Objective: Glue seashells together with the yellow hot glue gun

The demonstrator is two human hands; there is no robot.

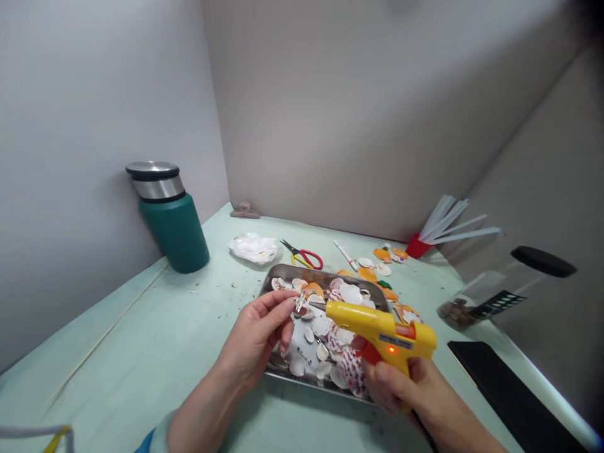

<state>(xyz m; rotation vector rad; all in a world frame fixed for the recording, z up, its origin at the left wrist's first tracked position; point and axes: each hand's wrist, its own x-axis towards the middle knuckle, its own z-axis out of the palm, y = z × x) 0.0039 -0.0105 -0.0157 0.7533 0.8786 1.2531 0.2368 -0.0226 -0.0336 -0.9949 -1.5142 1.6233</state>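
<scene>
The label point(395, 341) on the side of your yellow glue gun point(363, 319) is too small to read, as are the marks on the clear jar's point(481, 299) dark label point(499, 304). Your right hand point(413, 384) is wrapped around the gun's handle. Your left hand point(259, 327) pinches a small silvery piece point(301, 302) between thumb and fingers, just beside the nozzle point(317, 306), over the metal tray point(325, 391) of shells point(352, 371).

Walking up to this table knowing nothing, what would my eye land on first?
Probably the bright yellow glue gun in the right hand, its orange light glowing, nozzle close to a small shiny piece in the left hand. Next, the metal tray of seashells below them, and the big green bottle standing farther back on the left.
</scene>
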